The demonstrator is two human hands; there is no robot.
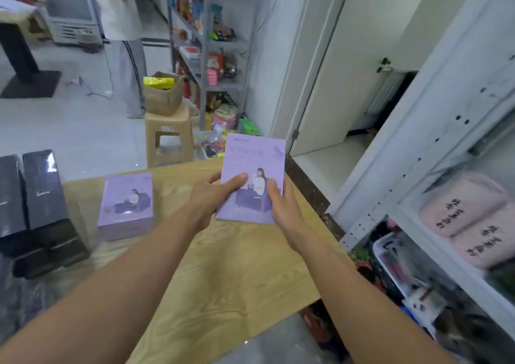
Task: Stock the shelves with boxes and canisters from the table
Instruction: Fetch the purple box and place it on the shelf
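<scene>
Both hands on one purple box (pixel 252 168), held up above the far right part of the wooden table (pixel 223 274), printed face toward the camera, tilted slightly. Left hand (pixel 210 196) grips its lower left edge, thumb laid across the front, other fingers behind the box and hidden. Right hand (pixel 281 204) grips the lower right edge, thumb on the front, fingers wrapped behind. Second purple box (pixel 126 204) of the same print lies flat on the table to the left, well apart from the held one. Further left, dark glossy boxes (pixel 30 196) stacked at the table's left edge. White metal shelving unit (pixel 418 151) stands just right of the table; pink soft packs (pixel 468 218) with dark lettering sit on one shelf, a white bin (pixel 390 269) of mixed items below. Behind the table: tan plastic stool (pixel 170 138) carrying an open cardboard box (pixel 163 96), grey rack (pixel 206 46) full of goods, another person (pixel 122 15) in a white top standing beside it.
</scene>
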